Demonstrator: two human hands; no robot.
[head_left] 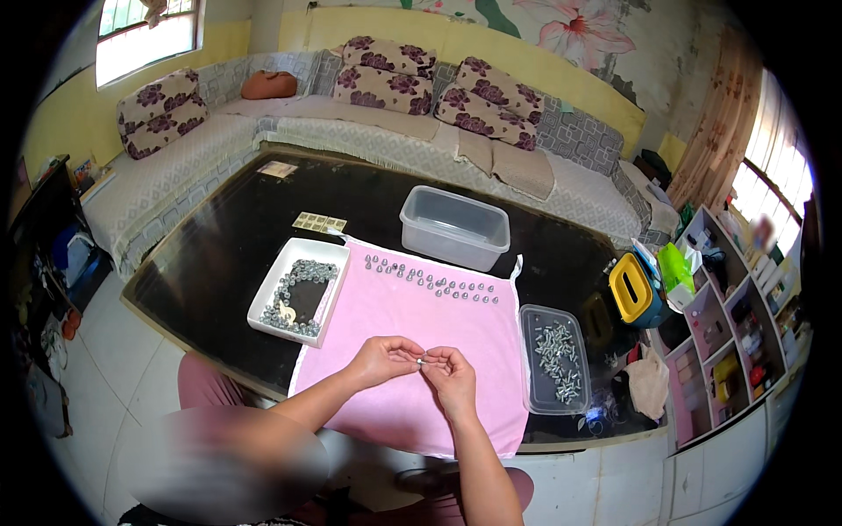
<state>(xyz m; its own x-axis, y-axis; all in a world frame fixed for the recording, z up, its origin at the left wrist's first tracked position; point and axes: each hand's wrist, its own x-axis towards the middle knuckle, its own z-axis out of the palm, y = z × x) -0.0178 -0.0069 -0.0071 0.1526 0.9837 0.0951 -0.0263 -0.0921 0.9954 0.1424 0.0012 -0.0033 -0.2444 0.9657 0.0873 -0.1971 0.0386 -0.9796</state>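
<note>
Over the pink cloth (386, 403), my left hand (386, 361) and my right hand (451, 377) meet fingertip to fingertip. Both pinch a small metal screw (421, 361), mostly covered by the fingers. Beyond them, several small grey metal pieces (421, 279) stand in rows on the cloth. To the left, a white box (256, 309) holds many round, shiny metal pieces (309, 273) and a small cream-coloured item. A clear shallow tray (542, 400) at the right contains a pile of metal screws (558, 355).
A dark glossy table (219, 232) carries everything. An empty translucent tub (456, 241) stands past the cloth, with a patterned card (319, 222) to its left. At the right are a yellow-and-blue tissue box (633, 291), a beige cloth (647, 386) and a pink shelf unit (715, 324).
</note>
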